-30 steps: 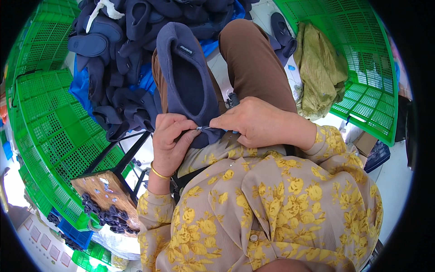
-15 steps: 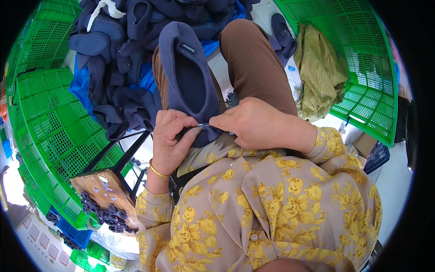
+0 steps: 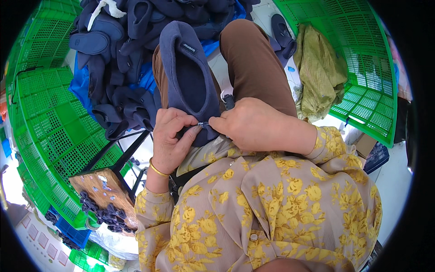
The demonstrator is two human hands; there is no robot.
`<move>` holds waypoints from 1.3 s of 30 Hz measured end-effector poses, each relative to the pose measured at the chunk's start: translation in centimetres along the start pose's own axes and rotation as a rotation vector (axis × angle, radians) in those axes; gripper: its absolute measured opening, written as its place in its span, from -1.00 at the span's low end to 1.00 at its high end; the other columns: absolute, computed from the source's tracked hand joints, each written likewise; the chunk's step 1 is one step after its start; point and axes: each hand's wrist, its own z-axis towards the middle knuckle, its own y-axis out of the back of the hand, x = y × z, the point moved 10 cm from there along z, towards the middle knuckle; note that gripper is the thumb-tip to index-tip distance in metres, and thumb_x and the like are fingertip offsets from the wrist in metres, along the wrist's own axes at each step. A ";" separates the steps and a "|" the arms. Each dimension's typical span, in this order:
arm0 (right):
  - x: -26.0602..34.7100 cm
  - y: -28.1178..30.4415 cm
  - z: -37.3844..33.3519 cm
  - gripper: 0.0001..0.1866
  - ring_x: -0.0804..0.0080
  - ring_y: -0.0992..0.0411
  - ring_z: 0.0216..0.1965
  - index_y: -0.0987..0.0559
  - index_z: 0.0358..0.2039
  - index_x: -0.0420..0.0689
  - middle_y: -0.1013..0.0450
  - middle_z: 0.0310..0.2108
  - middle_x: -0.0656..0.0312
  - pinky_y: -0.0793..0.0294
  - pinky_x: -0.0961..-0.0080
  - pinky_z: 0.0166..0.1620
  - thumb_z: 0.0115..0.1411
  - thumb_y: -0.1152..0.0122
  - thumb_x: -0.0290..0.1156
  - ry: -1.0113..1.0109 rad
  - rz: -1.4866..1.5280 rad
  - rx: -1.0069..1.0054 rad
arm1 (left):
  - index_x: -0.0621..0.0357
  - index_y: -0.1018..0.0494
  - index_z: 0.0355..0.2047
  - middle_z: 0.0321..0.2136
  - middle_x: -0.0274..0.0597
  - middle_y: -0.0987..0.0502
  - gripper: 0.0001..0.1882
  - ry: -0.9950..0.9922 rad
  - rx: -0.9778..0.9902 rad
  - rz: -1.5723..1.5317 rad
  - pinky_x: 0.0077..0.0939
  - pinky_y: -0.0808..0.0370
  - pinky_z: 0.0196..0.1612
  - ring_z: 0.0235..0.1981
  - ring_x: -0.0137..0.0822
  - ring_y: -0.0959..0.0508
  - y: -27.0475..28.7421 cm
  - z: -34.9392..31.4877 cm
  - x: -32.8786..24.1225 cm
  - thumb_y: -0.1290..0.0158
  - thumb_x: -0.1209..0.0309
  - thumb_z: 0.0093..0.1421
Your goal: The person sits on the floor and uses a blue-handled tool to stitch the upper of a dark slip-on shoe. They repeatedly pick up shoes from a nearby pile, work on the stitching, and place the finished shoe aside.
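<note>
A navy slipper (image 3: 186, 72), toe pointing away from me, lies sole down on my left thigh with a small pale label inside its upper edge. My left hand (image 3: 171, 136) is closed at its heel, thumb and forefinger pinching a small shiny bluish-white piece (image 3: 201, 124) against the fabric. Right beside those fingertips, my right hand (image 3: 249, 123) is closed, thumb and forefinger pressed together at the heel. What they grip is hidden. A dark bumpy piece (image 3: 229, 101) sticks out past the right hand's knuckles; whether the hand holds it I cannot tell.
Many navy slippers (image 3: 131, 63) are heaped on blue plastic ahead. Green mesh crates (image 3: 63, 122) stand left, another crate (image 3: 362, 59) right. An olive sack (image 3: 317, 68) lies by the right crate. A wooden board (image 3: 99, 185) at left bears small shiny bits and dark bunched pieces.
My right hand has shifted slightly, its fingertips staying near the left ones. More of the dark bumpy piece shows beyond its knuckles. The slipper and left hand have hardly moved.
</note>
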 end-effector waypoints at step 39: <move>-3.0 -2.6 0.8 -0.63 -0.05 -0.51 -0.37 -0.39 -0.17 -0.13 -0.50 -0.49 -0.01 -0.43 0.15 -0.34 -0.04 -0.11 -0.67 -0.060 0.523 -0.142 | 0.10 -0.56 -0.42 -0.44 -0.32 -0.47 -0.85 0.022 -0.027 -0.096 -0.46 -0.27 -0.22 -0.32 -0.27 -0.37 -0.6 -0.2 0.7 -0.25 0.56 -0.04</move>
